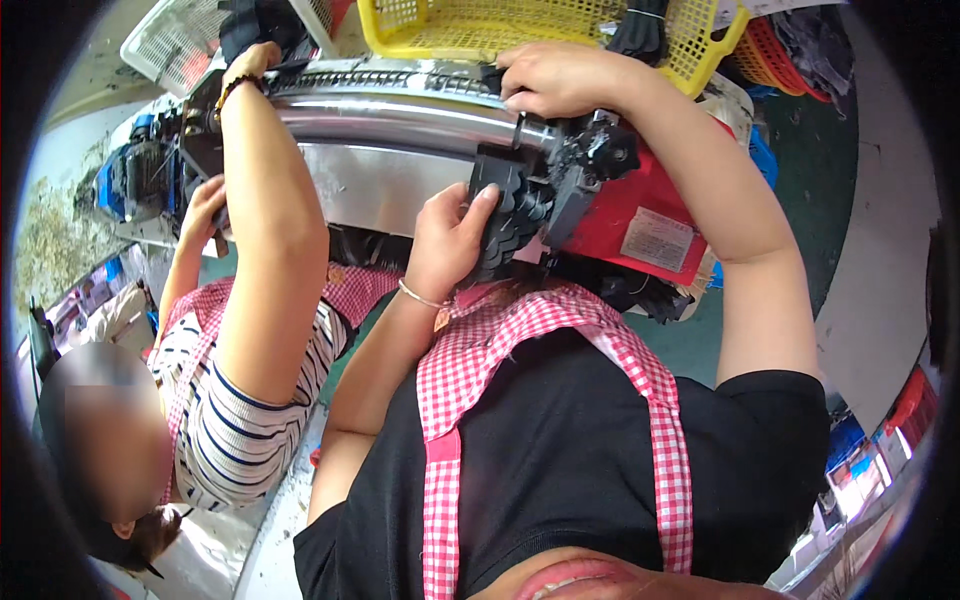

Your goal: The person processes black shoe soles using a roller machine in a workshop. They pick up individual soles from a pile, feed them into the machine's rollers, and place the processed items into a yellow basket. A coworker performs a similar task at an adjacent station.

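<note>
My left hand grips a stack of black, flat pieces with scalloped edges, thumb on top, at the near side of a roller machine. Across the shiny metal roller, my right hand is closed, fingers curled down by the machine's far edge. A small black piece shows at its fingertips; the rest of it is hidden. Just below the right wrist sits the black, dirty end mechanism of the roller. Under the roller runs a smooth metal plate.
A yellow plastic basket and a white basket stand behind the machine. At left, a co-worker in a striped shirt reaches over the same machine, one hand at black material. A red panel is at right, with black pieces below.
</note>
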Tool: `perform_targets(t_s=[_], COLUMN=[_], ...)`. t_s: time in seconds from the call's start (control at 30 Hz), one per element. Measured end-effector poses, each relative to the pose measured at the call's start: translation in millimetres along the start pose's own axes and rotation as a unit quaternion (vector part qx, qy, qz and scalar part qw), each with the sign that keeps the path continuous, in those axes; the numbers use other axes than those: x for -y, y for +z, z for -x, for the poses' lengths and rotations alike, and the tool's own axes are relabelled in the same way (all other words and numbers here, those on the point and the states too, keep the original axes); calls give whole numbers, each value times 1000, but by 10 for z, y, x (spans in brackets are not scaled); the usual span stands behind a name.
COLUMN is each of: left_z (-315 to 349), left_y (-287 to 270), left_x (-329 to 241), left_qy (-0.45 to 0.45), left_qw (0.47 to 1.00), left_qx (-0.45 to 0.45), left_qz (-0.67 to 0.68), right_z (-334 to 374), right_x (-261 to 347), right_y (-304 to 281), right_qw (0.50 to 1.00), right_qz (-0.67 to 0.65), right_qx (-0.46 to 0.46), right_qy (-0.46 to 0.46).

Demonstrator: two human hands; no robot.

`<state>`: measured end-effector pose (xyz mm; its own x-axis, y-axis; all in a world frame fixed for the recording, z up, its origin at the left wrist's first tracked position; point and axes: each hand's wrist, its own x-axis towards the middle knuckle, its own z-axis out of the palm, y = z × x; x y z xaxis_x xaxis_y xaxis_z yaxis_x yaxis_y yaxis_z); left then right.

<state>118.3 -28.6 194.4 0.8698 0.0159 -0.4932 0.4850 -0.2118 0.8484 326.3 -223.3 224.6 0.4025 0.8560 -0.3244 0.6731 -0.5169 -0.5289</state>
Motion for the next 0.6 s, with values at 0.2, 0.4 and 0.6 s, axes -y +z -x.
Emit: perform_targets(t_s=[0.2,0.4,0.6], left_z=[41,312,542], left_y=[-151,-300,-369], left_x=[-132,-109,34], left_qy=[-4,-68,-33], left_qw=[991,972,990], left_qx=[111,183,136], left_qz=[75,127,-7], right_z=[41,362,499], right_x=[-98,-1030,-2033], right_y=[-30,-208,94], right_qw=[990,770,715], right_qz=[-58,-412,-455], right_qx=[-118,-387,-481], right_qy=[55,295,223])
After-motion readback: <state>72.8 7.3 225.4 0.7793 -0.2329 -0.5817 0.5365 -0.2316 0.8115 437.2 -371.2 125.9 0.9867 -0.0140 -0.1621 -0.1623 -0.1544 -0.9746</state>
